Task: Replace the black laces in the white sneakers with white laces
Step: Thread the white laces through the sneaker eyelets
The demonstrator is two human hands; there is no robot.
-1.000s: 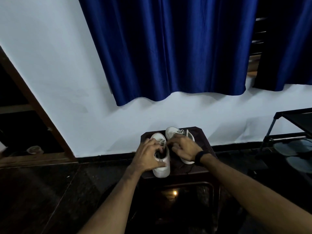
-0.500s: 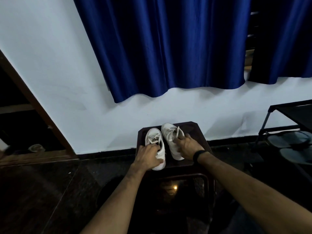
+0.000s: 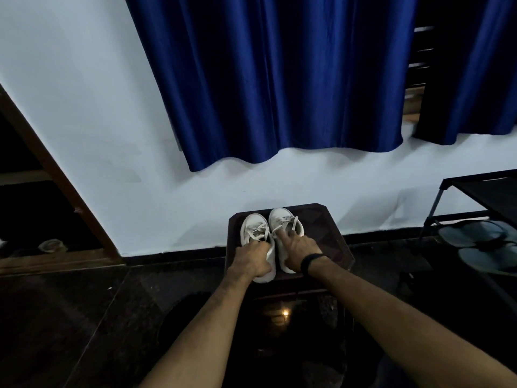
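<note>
Holding two white shoes on a small table (image 3: pixel 333 228): left hand (image 3: pixel 251 260) curled round left shoe (image 3: pixel 253 228), right hand (image 3: pixel 298 247) pressing right shoe (image 3: pixel 282 218). Light, soft; best held by heels.

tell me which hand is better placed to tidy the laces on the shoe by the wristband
Probably the right hand: its fingers already rest on the right sneaker at its laces, while the left hand grips the left sneaker.
</note>
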